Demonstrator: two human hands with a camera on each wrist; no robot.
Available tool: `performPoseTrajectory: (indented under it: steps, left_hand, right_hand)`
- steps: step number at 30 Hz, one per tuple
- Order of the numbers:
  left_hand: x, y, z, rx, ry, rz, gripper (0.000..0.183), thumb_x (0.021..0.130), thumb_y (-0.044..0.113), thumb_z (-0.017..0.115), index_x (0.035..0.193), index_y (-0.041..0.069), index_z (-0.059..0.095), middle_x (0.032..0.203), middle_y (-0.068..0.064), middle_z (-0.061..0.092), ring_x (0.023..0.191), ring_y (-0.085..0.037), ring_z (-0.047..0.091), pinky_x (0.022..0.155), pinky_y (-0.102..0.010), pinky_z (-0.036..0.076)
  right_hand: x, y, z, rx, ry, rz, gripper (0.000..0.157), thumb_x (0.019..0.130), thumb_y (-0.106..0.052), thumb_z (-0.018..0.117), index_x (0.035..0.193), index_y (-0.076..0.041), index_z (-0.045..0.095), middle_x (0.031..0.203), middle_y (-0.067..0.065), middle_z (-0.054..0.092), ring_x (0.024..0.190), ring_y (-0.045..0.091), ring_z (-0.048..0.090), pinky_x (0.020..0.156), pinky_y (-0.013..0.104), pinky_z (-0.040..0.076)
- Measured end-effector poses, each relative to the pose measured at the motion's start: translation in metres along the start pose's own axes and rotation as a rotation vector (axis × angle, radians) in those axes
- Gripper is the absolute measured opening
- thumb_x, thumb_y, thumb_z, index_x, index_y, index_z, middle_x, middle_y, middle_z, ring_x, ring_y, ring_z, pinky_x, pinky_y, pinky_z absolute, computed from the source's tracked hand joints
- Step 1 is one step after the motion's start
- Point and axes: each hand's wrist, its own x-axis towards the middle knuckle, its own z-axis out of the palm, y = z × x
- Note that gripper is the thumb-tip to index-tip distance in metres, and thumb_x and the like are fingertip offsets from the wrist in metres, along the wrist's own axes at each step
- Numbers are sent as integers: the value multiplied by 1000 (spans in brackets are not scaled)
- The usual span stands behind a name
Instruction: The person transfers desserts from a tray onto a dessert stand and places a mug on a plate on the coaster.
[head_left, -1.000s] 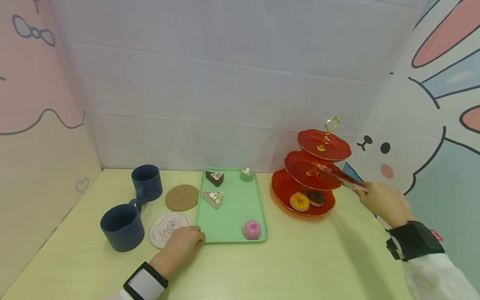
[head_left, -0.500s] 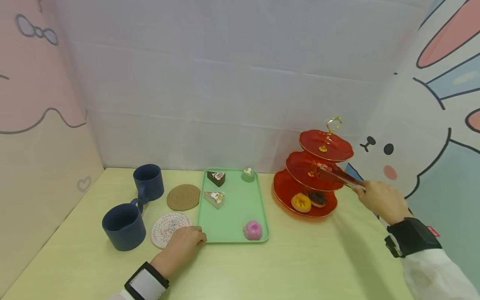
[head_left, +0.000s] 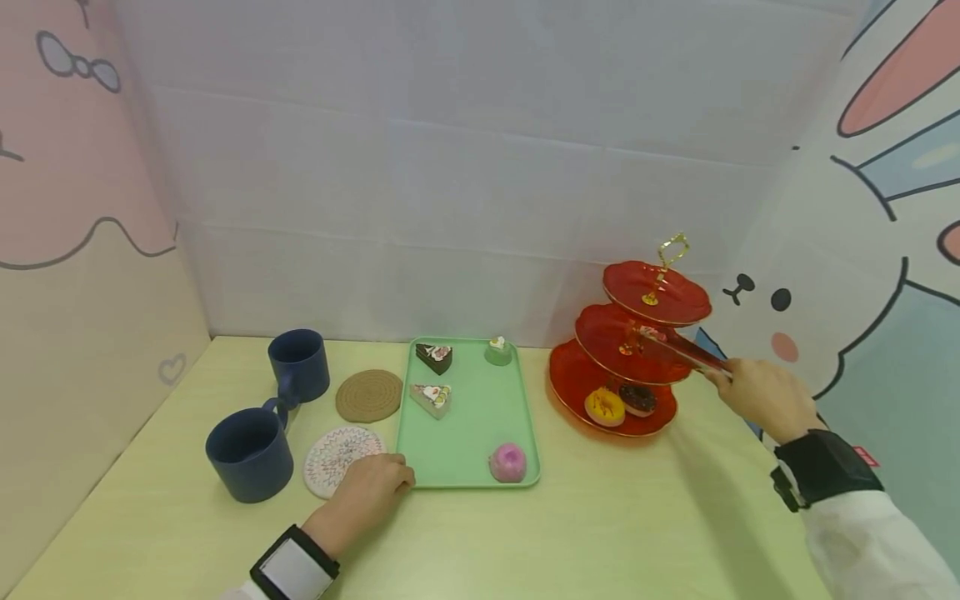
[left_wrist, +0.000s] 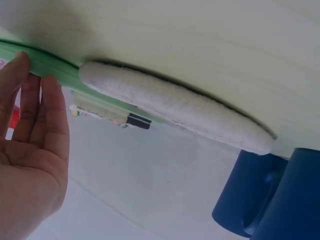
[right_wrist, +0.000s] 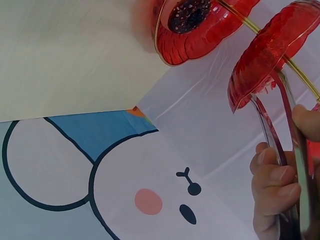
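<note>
My left hand (head_left: 373,492) is at the near left corner of a green tray (head_left: 465,425); thumb and fingertips pinch its rim in the left wrist view. On the tray are a dark cake slice (head_left: 434,357), a pale cake slice (head_left: 431,399), a green dessert (head_left: 498,351) and a pink one (head_left: 508,462). My right hand (head_left: 768,398) grips metal tongs (head_left: 701,357), their tips over the middle tier of a red three-tier stand (head_left: 600,329). A small pinkish-red piece (head_left: 651,333) shows at the tips, mostly hidden. What it is, I cannot tell.
A yellow donut (head_left: 604,407) and a chocolate donut (head_left: 637,399) lie on the bottom tier. Two blue mugs (head_left: 251,467) stand at the left, beside a brown woven coaster (head_left: 369,396) and a white patterned coaster (head_left: 337,458). A white wall sheet (head_left: 390,183) rises behind the table.
The whole view shifts slightly. Both hands keep their places, the left at the tray corner and the right with the tongs at the middle tier.
</note>
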Motion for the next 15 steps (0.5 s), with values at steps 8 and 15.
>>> performPoseTrajectory:
  steps: [8, 15]
  left_hand:
    - [0, 2, -1, -1, -19, -9, 10, 68, 4, 72, 67, 13, 70, 62, 4, 58, 53, -10, 52, 45, -28, 47]
    - [0, 1, -1, 1, -22, -24, 11, 68, 3, 72, 67, 13, 69, 61, 4, 57, 53, -11, 52, 45, -29, 48]
  right_hand:
    - [-3, 1, -1, 6, 6, 4, 43, 92, -41, 47, 77, -2, 55, 55, 4, 41, 48, 21, 43, 40, 33, 32]
    - [-4, 2, -2, -13, 27, -4, 41, 92, -40, 47, 80, -1, 54, 55, 4, 41, 48, 20, 42, 40, 33, 33]
